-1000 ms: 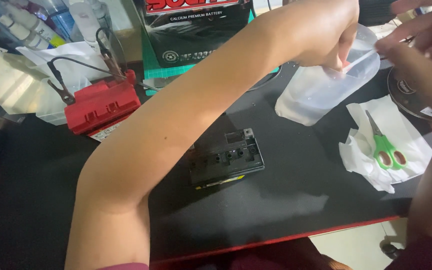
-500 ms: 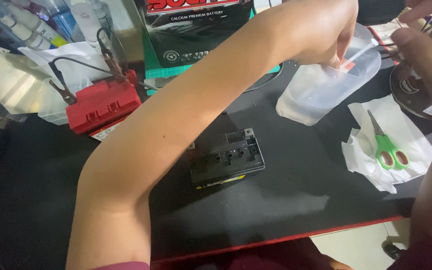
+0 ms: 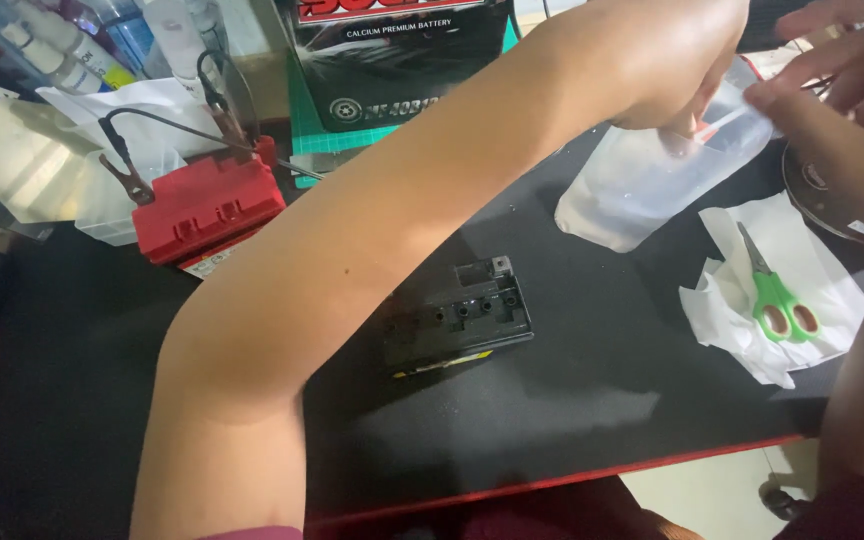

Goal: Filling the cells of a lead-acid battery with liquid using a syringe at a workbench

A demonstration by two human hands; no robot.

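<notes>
left hand grips clear plastic bottle top | right hand pinches its cap area | small black battery mid-tabletop | green scissors on tissue

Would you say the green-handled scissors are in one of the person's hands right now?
No, the green-handled scissors lie on the white tissue, apart from both hands.

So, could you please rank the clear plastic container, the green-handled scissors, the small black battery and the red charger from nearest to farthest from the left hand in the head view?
1. Clear plastic container: the left hand is at its top.
2. Green-handled scissors: lower right, on white paper.
3. Small black battery: centre of the mat.
4. Red charger: far left.
</notes>
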